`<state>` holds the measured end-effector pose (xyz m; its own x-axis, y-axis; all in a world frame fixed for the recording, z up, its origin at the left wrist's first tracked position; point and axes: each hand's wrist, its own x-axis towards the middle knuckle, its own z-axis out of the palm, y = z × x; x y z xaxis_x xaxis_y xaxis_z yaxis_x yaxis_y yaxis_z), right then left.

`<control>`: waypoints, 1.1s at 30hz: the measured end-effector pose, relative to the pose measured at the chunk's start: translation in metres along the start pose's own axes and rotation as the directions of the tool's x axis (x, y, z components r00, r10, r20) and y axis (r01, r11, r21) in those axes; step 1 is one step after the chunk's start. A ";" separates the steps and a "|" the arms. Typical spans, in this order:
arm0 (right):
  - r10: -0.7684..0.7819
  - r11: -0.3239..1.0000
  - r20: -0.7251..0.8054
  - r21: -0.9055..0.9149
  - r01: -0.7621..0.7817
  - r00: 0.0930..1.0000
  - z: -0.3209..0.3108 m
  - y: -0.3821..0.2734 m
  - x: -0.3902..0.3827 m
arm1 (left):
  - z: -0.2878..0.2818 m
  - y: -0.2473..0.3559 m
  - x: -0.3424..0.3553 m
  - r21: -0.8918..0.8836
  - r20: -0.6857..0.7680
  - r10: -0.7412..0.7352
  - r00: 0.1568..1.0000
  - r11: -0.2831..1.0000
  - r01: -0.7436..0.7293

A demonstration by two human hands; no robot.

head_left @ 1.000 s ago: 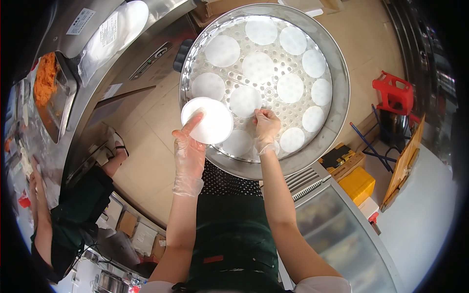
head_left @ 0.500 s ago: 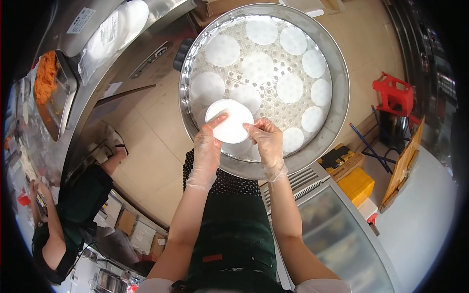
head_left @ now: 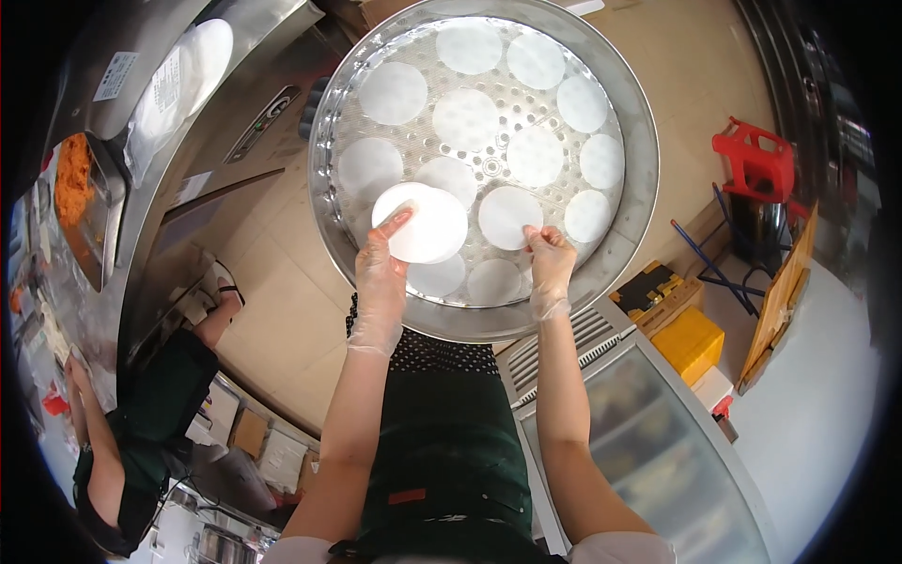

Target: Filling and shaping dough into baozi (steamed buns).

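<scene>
A large round metal steamer tray [head_left: 631,202] with a perforated bottom lies in front of me. Several thin white paper rounds [head_left: 465,119] are spread flat over its holes. My left hand [head_left: 380,291], in a clear plastic glove, grips a stack of white paper rounds [head_left: 432,228] over the near left part of the tray, thumb on top. The stack is slightly fanned. Also gloved, my right hand [head_left: 551,268] pinches the near right edge of a single paper round [head_left: 508,216] right of the stack. Whether that round touches the tray bottom I cannot tell.
On the steel counter at left are a pan of orange shredded food [head_left: 73,183] and a bag of white rounds [head_left: 188,80]. A co-worker's arm [head_left: 103,465] shows at lower left. A red stool [head_left: 754,160] and yellow box [head_left: 689,345] stand at right.
My right hand has drawn a single paper round off the stack and moved right with it. My left hand has shifted slightly left, keeping the stack. The whole view has shifted a little.
</scene>
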<state>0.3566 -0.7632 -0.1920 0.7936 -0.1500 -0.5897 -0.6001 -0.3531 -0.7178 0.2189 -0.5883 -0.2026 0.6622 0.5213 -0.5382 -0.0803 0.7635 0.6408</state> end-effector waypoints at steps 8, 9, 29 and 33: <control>-0.250 0.818 -0.142 -0.561 0.131 0.958 0.001 0.003 0.006 | 0.011 0.000 -0.007 0.002 -0.001 -0.021 1.000 1.000 0.021; -0.300 0.767 -0.145 -0.624 0.148 0.943 0.004 0.001 -0.001 | 0.010 -0.001 -0.008 -0.006 0.000 -0.014 1.000 1.000 0.014; -0.220 0.944 -0.086 0.231 0.234 0.972 0.014 -0.027 0.016 | 0.006 0.004 -0.027 -0.063 0.020 0.001 1.000 0.998 0.000; -0.038 0.939 0.450 0.321 -0.122 0.892 0.028 -0.014 -0.061 | 0.013 0.006 -0.032 -0.081 0.054 0.015 0.998 0.997 -0.010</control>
<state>0.3136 -0.7229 -0.1564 0.6855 0.2948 -0.6657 -0.6929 -0.0167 -0.7209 0.2069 -0.6052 -0.1743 0.7001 0.5111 -0.4986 -0.1473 0.7867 0.5995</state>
